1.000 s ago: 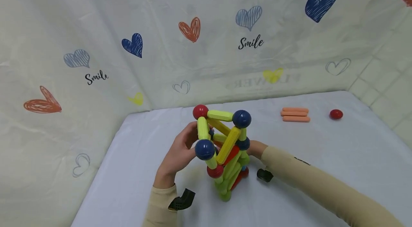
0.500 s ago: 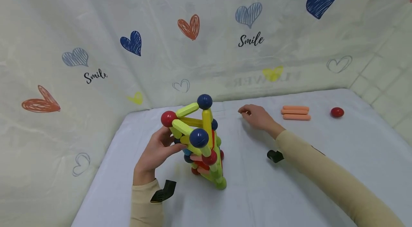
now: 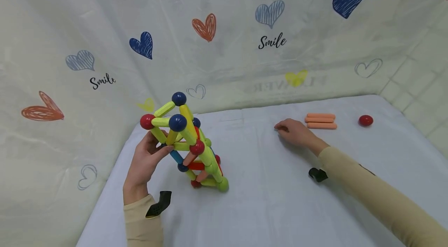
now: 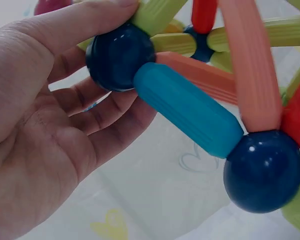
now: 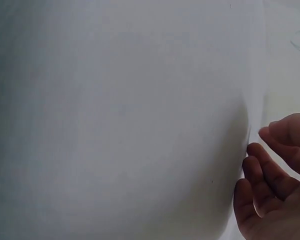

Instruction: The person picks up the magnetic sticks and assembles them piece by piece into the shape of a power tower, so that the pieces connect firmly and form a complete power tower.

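Note:
A magnetic stick-and-ball structure (image 3: 209,159) of yellow-green, yellow, red, orange and blue rods with coloured balls leans left above the white cloth. Cannot tell whether its lowest balls touch the cloth. At its upper left side, my left hand (image 3: 140,165) grips it. The left wrist view shows the thumb and fingers around a dark blue ball (image 4: 121,57), from which a blue rod (image 4: 190,110) runs down to another dark blue ball (image 4: 263,171). Over the cloth on the right, my right hand (image 3: 297,134) has loosely curled fingers and holds nothing.
Several orange rods (image 3: 320,120) lie side by side just beyond the right hand. Farther right is a loose red ball (image 3: 365,120). A hanging sheet printed with hearts (image 3: 204,27) stands behind the table (image 3: 266,200).
My left hand has carried the structure left, turning and tilting it. The right hand has let go of its lower part and moved right, towards the orange rods.

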`<move>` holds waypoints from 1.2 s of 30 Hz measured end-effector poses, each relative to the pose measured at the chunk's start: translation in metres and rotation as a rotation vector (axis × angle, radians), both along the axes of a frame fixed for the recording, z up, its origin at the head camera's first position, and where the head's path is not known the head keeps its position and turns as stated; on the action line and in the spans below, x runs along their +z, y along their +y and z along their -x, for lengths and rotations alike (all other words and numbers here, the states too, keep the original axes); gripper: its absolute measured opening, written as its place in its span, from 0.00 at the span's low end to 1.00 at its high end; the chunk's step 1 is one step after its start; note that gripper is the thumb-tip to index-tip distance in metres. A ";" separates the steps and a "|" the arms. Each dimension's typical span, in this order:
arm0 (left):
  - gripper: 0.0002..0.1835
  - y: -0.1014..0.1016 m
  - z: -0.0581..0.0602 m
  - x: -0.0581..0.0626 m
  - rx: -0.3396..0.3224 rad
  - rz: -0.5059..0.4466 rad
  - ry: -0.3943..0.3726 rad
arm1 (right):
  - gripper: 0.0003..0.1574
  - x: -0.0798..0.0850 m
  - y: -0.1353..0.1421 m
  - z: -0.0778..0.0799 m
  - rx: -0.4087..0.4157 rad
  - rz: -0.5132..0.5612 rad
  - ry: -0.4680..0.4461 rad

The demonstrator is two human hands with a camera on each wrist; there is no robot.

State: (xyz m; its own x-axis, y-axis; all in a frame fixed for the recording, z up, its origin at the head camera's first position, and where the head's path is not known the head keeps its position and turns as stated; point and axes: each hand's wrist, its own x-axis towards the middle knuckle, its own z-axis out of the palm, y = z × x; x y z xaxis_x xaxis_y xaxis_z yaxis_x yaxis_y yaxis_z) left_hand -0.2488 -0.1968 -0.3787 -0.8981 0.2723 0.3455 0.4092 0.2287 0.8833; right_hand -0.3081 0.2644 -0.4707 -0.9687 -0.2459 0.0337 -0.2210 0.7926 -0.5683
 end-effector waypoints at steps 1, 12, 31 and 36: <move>0.21 -0.001 0.001 -0.001 0.008 -0.011 -0.010 | 0.19 0.000 -0.001 0.000 0.005 -0.002 0.004; 0.26 0.013 -0.002 0.003 -0.110 -0.003 0.006 | 0.15 -0.003 -0.003 -0.003 0.022 -0.028 0.026; 0.21 0.036 -0.008 0.007 -0.137 0.101 0.013 | 0.12 -0.005 0.000 -0.013 0.031 -0.034 0.047; 0.20 0.036 -0.007 0.006 -0.135 0.114 0.013 | 0.12 -0.007 0.002 -0.011 0.040 -0.027 0.041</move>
